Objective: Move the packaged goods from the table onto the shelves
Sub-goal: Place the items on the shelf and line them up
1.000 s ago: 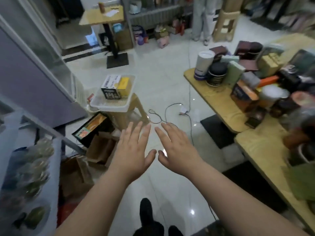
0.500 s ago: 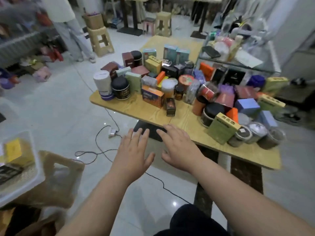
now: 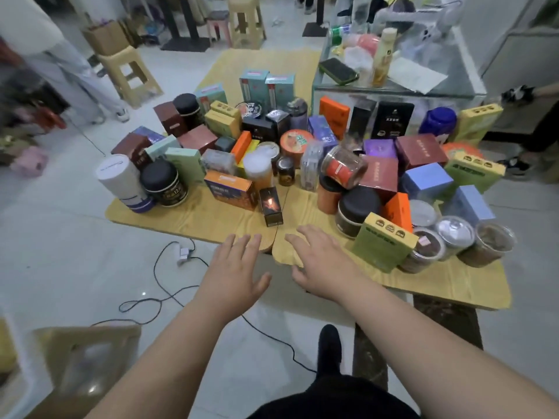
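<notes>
A light wooden table [image 3: 211, 219] carries several packaged goods: boxes, jars and tins packed close together. A small dark box [image 3: 270, 206] stands upright nearest the front edge, beside an orange and purple box [image 3: 230, 190]. A green box with a yellow top [image 3: 382, 244] stands at the front right. My left hand [image 3: 234, 269] hovers flat just short of the table edge, fingers spread, holding nothing. My right hand [image 3: 320, 260] is over the front edge, also spread and holding nothing. No shelf is in view.
A black cable with a white plug [image 3: 183, 252] trails across the tiled floor on the left. A tan stool [image 3: 128, 72] and a person's legs [image 3: 81, 86] are at the back left. A glass counter [image 3: 393, 89] stands behind the table. A tan stool seat [image 3: 84, 352] is near left.
The view has swung from the floor and shelving on the left round to the table of goods. Both hands, still spread, are now nearer the table's front edge.
</notes>
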